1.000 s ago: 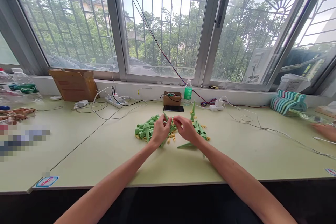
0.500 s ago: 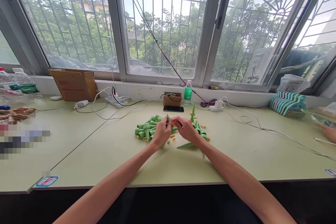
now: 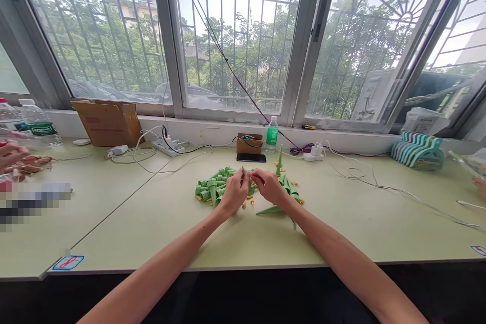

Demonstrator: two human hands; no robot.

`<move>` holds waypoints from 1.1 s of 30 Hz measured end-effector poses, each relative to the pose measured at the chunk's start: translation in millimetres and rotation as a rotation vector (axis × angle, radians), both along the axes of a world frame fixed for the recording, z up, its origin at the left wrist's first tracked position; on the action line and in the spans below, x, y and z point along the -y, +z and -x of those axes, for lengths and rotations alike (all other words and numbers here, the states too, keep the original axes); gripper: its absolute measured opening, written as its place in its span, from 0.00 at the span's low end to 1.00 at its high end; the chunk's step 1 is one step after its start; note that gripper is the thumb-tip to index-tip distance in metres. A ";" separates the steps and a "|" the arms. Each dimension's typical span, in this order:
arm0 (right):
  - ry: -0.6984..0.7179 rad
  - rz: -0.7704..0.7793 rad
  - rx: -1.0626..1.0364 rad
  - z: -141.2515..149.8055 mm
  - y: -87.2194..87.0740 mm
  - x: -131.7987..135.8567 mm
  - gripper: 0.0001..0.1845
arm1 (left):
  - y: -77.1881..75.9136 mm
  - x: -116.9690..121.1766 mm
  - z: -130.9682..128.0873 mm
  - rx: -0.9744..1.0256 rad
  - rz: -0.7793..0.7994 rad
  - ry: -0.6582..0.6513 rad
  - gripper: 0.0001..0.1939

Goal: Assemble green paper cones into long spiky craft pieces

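Observation:
My left hand (image 3: 236,188) is closed round a green plastic spike (image 3: 243,170), whose tip shows above the fingers. Close against it, my right hand (image 3: 267,185) is pinched; whatever lies between its fingertips is too small to make out. A heap of green plastic tubes and spikes (image 3: 205,188) spreads behind and left of my left hand. More green spikes (image 3: 290,190) lie just beyond my right wrist, and one green cone (image 3: 279,164) stands upright there. Small yellow pieces (image 3: 252,202) are scattered between and around my hands.
Behind the heap are a black phone (image 3: 251,157), a small cardboard box (image 3: 249,143) and a water bottle (image 3: 272,134). Cables and a power strip (image 3: 169,147) run along the wall. Teal hangers (image 3: 417,152) stand right. Other people's hands (image 3: 11,154) show at both edges.
My hands stay almost in place, with only slight finger movement. At the left edge another person's hand has come into view; at the right edge a person's hand has shifted.

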State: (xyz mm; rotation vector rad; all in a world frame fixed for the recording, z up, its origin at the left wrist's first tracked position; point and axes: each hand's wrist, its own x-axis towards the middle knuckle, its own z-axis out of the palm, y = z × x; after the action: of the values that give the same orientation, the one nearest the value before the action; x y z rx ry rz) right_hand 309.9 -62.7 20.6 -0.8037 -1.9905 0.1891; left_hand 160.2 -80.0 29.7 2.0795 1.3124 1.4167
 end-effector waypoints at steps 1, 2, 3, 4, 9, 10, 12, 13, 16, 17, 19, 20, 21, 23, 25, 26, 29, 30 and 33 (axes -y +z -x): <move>-0.001 0.003 -0.001 -0.2 0.0 -0.1 0.13 | -0.4 -0.3 0.2 -0.004 -0.001 0.003 0.15; -0.002 0.008 -0.001 -0.3 0.0 -0.2 0.14 | -0.8 -0.5 0.4 -0.010 -0.003 0.004 0.15; -0.003 0.012 0.002 -0.5 0.0 -0.3 0.14 | -1.2 -0.7 0.6 -0.016 -0.005 0.002 0.15; -0.004 0.014 0.005 -0.6 -0.1 -0.4 0.14 | -1.5 -0.9 0.7 -0.023 -0.008 -0.003 0.15; 0.003 0.016 0.018 -1.2 -1.1 -1.0 0.14 | -1.7 -0.4 0.9 -0.051 -0.018 -0.022 0.14; 0.003 0.018 0.019 -1.3 -1.3 -1.2 0.14 | -1.6 -0.2 0.9 -0.054 -0.015 -0.019 0.14; -0.002 0.021 0.020 -1.3 -1.7 -1.5 0.14 | -1.3 0.0 1.1 -0.060 -0.007 -0.016 0.14; -0.006 0.021 0.019 -1.2 -1.8 -1.5 0.14 | -1.2 -0.1 1.2 -0.062 -0.003 -0.016 0.14; -0.013 0.021 0.008 -0.7 -1.1 -0.9 0.13 | -1.1 -0.6 1.7 -0.057 0.006 -0.007 0.14; -0.014 0.022 0.005 -0.6 -0.6 -0.5 0.13 | -1.0 -0.8 1.8 -0.053 0.009 -0.004 0.14; -0.013 0.023 0.000 -0.3 0.4 0.5 0.13 | -0.9 -1.1 1.8 -0.046 0.012 -0.005 0.14; -0.013 0.022 -0.001 -0.3 0.9 0.9 0.12 | -0.8 -1.1 1.8 -0.043 0.010 -0.007 0.14; -0.012 0.023 -0.002 -0.3 1.3 1.3 0.13 | -0.7 -1.1 1.8 -0.042 0.007 -0.010 0.14; -0.009 0.036 -0.002 -0.5 1.7 1.7 0.13 | -0.5 -0.9 1.6 -0.046 -0.001 -0.014 0.14; -0.005 0.067 -0.005 -0.9 1.8 1.7 0.13 | -0.4 -0.7 1.3 -0.050 -0.006 -0.014 0.14; -0.003 0.085 -0.009 -1.1 1.8 1.8 0.12 | -0.4 -0.7 1.2 -0.050 -0.010 -0.012 0.14; 0.005 0.128 -0.029 -1.4 2.1 2.4 0.13 | -0.2 -1.0 0.9 -0.043 -0.032 0.012 0.14; 0.008 0.138 -0.037 -1.3 2.3 2.7 0.13 | 0.0 -1.2 0.8 -0.040 -0.040 0.022 0.14; 0.011 0.153 -0.060 -0.7 2.7 3.6 0.13 | 0.9 -1.4 0.7 -0.029 -0.053 0.034 0.14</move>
State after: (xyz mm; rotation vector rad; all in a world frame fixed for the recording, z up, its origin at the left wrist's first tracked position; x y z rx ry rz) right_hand 310.6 -66.3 23.3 -0.8740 -1.9419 0.3720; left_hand 159.4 -78.6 30.6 2.1288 1.3417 1.4561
